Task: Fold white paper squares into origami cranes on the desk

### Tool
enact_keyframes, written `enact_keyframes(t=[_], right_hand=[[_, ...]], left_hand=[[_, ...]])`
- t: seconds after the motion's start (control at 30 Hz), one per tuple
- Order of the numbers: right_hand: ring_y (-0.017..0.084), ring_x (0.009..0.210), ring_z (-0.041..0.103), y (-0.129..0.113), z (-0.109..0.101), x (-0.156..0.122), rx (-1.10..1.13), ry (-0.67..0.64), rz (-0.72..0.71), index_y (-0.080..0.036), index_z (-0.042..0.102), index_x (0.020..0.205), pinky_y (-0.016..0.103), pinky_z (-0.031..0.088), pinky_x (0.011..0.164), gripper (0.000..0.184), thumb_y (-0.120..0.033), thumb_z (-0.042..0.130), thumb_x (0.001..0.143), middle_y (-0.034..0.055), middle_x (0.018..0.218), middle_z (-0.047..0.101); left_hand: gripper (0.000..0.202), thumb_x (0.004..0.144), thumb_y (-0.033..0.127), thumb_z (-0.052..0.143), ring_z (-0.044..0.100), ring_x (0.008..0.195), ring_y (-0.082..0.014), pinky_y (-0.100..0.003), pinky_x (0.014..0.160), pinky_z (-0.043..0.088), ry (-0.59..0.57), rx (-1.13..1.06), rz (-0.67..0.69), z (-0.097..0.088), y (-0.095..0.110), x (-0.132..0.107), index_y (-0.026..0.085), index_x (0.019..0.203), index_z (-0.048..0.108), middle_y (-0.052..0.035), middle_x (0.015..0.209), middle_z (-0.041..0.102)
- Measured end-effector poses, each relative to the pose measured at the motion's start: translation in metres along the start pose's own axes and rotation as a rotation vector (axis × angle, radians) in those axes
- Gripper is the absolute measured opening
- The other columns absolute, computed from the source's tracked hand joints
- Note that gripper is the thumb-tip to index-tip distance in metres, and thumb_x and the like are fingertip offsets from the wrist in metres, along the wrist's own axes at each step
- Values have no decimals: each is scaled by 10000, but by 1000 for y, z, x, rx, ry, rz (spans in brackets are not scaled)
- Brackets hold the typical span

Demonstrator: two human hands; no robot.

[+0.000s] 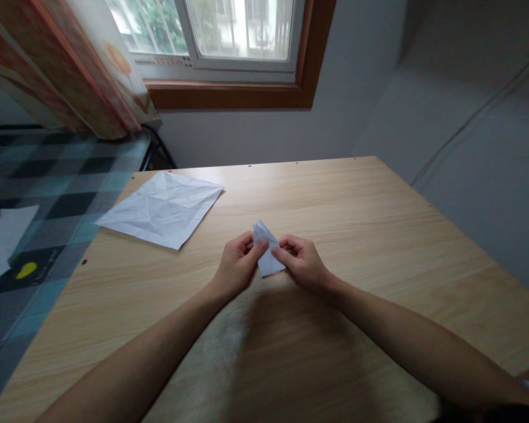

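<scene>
"Paper (268, 264), folded: where?"
"Between left hand (235, 264) and right hand (307, 262), each grip pinching it, over the tabletop (357, 223)."
"And the creased sheet (167, 205)?"
"Lying farther off, to the left."

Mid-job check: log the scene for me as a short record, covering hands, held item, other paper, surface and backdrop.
Left hand: pinching the left side of the folded white paper
Right hand: pinching its right side
Held item: small, layered, tapering upward
Other paper: creased white sheet, spread open, far left
Surface: wooden tabletop
Backdrop: window, patterned curtain
</scene>
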State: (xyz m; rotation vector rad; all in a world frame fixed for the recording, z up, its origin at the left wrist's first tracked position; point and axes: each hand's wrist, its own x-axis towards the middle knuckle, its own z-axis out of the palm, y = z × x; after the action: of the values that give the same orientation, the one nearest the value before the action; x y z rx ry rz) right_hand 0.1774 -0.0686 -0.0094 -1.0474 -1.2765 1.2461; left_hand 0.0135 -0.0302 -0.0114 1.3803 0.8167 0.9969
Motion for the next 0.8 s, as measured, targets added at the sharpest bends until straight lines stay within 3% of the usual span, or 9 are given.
enact_keyframes(t=[0.13, 0.27, 0.37, 0.67, 0.8], right_hand=[[104, 525, 571, 2, 1, 0, 44, -5, 18, -208, 608, 875, 220, 451, 502, 345, -453, 789, 712, -57, 612, 612], [97, 476, 572, 2, 1, -1, -19, -37, 55, -185, 605, 777, 207, 433, 462, 294, -440, 750, 758, -33, 587, 618], [90, 445, 551, 0, 0, -2, -66, -77, 60, -182, 610, 752, 199, 408, 436, 250, -398, 732, 775, -38, 562, 598], [92, 492, 576, 5, 0, -1, -25, -95, 15, -184, 646, 903, 203, 440, 485, 241, -312, 756, 732, -53, 605, 621], [90, 480, 566, 4, -2, -1, -65, -113, 29, -174, 655, 885, 201, 428, 476, 183, -270, 726, 747, -49, 583, 612]], left_hand=[[351, 796, 512, 712, 544, 617, -132, -258, 585, 442, 66, -3, 12, -3, -4, 1, 169, 809, 640, 4, 715, 625], [382, 794, 547, 708, 550, 608, -133, -262, 579, 448, 71, -29, 5, -3, -5, 2, 175, 811, 623, 5, 709, 622], [391, 797, 556, 704, 497, 554, -111, -242, 527, 408, 137, -55, 16, -2, -4, 3, 181, 766, 595, 26, 649, 575], [362, 823, 474, 680, 402, 518, -99, -244, 502, 355, 290, -72, 71, -6, -2, 7, 194, 653, 526, 48, 581, 460], [344, 842, 444, 659, 393, 519, -101, -244, 500, 348, 344, -110, 68, -7, -2, 7, 195, 650, 522, 45, 572, 436]])
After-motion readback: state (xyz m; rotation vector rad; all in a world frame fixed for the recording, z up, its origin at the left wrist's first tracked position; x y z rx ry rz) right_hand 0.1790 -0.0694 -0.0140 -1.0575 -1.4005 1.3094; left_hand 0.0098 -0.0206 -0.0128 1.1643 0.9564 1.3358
